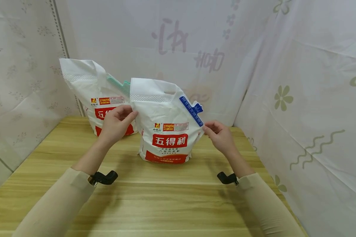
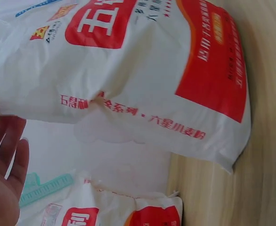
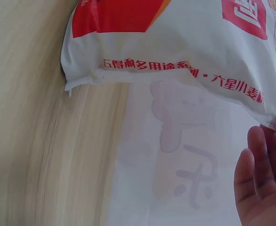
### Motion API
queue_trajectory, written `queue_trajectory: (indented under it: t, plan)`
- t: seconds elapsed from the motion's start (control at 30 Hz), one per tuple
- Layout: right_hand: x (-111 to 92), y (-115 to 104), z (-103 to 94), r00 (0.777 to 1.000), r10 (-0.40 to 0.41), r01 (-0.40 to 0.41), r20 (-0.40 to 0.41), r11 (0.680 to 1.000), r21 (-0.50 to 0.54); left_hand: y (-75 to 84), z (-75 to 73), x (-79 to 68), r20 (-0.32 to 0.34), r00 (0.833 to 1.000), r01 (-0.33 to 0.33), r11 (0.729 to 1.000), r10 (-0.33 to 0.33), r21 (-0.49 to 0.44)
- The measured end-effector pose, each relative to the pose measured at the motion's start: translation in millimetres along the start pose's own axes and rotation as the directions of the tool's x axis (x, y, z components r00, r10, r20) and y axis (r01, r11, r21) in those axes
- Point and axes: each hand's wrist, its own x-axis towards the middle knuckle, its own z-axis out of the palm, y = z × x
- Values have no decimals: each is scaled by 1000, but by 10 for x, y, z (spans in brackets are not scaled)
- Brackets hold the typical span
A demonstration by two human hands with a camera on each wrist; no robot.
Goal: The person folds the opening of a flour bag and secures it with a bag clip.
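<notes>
A white flour bag (image 1: pixel 163 113) with red print stands upright on the table, front and centre in the head view. Along its slanted upper right edge sits a blue sealing clip (image 1: pixel 191 111). My left hand (image 1: pixel 115 123) pinches the bag's upper left side edge between thumb and fingers. At the other side, my right hand (image 1: pixel 221 136) pinches the bag's corner just below the clip's lower end. The left wrist view has the left hand (image 2: pixel 6 174) at the bag's edge; in the right wrist view the right hand (image 3: pixel 265 179) is at its corner.
Behind and to the left stands a second flour bag (image 1: pixel 80 89), closed with a green sealing clip (image 1: pixel 118 85) and partly hidden by the front bag and my left hand. Patterned white curtains (image 1: pixel 308 82) surround the wooden table (image 1: pixel 166 204) at the back and sides.
</notes>
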Motion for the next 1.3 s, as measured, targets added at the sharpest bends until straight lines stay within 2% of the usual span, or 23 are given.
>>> queue_trajectory:
  t: [0.17,0.3,0.43,0.5,0.57,0.6,0.7,0.77,0.83,0.9,1.13,1.23,1.3]
  plan:
    - [-8,-39,23,999,-27,27,-26,999,-23,54,-1,34,-61,998,-8,1000,8,-10]
    - [-15,-44,40,997,-59,58,-51,998,-14,58,-12,25,-70,997,13,1000,-14,-21]
    - [-21,13,12,999,-44,44,-4,997,57,36,-32,12,-13,999,44,998,-45,-50]
    - [-36,50,-1,997,12,-21,76,993,114,-2,-43,-10,69,994,90,994,-86,-60]
    - [-63,84,9,979,75,-109,192,978,175,-81,-29,-46,184,974,148,987,-134,-65]
    - [-82,99,26,960,110,-162,257,968,193,-132,-11,-74,245,956,179,983,-161,-50]
    - [-135,149,126,881,173,-286,441,937,203,-315,82,-171,419,881,234,972,-219,17]
    - [-166,171,216,835,189,-333,517,921,201,-427,167,-233,488,840,243,969,-237,51]
    - [-186,182,304,810,195,-353,552,915,195,-495,244,-284,521,819,246,967,-243,65]
    - [-197,182,375,810,201,-363,551,910,202,-527,318,-310,519,821,245,968,-239,59]
    - [-226,134,464,848,225,-370,480,900,231,-560,484,-328,428,885,180,982,-184,50]
    - [-231,125,478,853,240,-375,463,899,226,-581,510,-334,401,898,171,984,-180,58]
    - [-232,121,486,855,246,-378,455,898,224,-593,517,-340,392,901,176,982,-187,63]
